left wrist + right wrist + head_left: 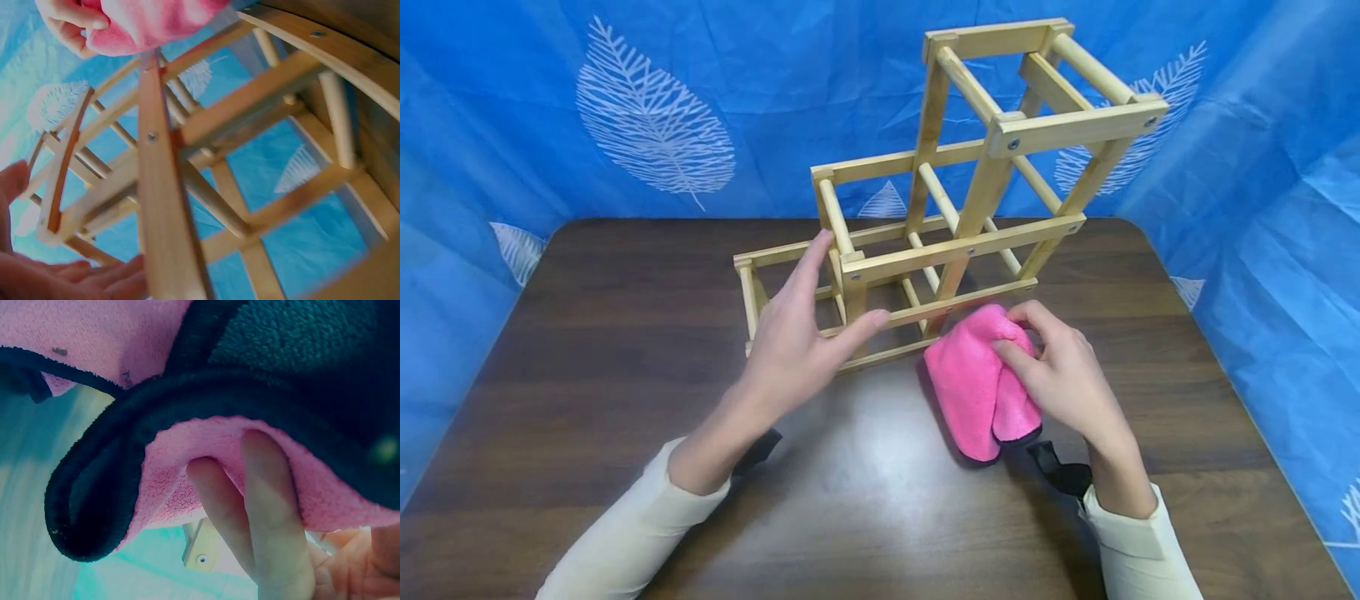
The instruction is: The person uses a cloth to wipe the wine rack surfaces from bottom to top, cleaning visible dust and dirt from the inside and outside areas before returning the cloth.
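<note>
A stepped wooden rack (970, 250) of pale slats and round dowels stands on the table. Beside its middle upright, my left hand (797, 342) reaches up with thumb and forefinger spread wide apart. In the left wrist view the fingertips of this hand (81, 275) come right up to a slat. My right hand (1063, 367) pinches a pink cloth (966, 379) with black edging, in front of the rack's lower right rails. The cloth hangs in folds; seen from the right wrist, two fingers (275, 506) lie against its pink side.
The brown wooden table (587, 358) has rounded far corners. Behind and beside it hangs a blue sheet (790, 92) printed with white leaves. The rack's tallest tier rises at the right, its lowest at the left. Black straps are at both wrists.
</note>
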The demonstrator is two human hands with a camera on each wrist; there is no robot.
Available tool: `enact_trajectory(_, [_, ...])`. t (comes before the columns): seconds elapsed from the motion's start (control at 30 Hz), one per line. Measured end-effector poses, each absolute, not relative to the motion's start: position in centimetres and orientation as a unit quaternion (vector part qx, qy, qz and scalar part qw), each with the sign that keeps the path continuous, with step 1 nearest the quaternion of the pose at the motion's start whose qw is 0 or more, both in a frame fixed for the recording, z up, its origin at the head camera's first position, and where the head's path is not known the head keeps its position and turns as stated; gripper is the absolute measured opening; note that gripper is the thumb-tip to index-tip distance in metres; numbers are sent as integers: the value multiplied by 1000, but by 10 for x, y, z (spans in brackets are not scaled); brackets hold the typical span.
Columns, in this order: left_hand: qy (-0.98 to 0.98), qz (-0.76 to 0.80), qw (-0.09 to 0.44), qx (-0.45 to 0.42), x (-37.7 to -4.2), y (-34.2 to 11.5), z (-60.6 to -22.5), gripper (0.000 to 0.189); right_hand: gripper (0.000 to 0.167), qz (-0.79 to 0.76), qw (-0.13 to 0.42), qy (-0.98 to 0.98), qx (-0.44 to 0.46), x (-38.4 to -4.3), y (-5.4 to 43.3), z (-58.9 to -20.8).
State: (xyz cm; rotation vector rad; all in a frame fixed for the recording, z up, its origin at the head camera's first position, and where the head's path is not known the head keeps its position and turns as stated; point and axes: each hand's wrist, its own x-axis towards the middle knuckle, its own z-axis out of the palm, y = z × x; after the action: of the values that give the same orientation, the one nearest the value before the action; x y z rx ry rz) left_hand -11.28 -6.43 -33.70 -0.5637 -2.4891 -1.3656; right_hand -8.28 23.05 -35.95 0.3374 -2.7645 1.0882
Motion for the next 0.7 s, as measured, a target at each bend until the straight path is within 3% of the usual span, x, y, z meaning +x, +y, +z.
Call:
enact_trajectory(0.13, [-833, -505, 158, -164, -116, -50, -334, 86, 23, 366, 76, -921, 113, -82, 231, -359])
enact_trajectory(0.33, [-799, -549, 193, -152, -120, -44, -332, 64, 25, 373, 63, -920, 107, -81, 230, -357])
enact_trajectory(0.7, [-776, -609, 79, -145, -128, -59, -318, 59, 25, 372, 20, -918, 135, -70, 244, -339])
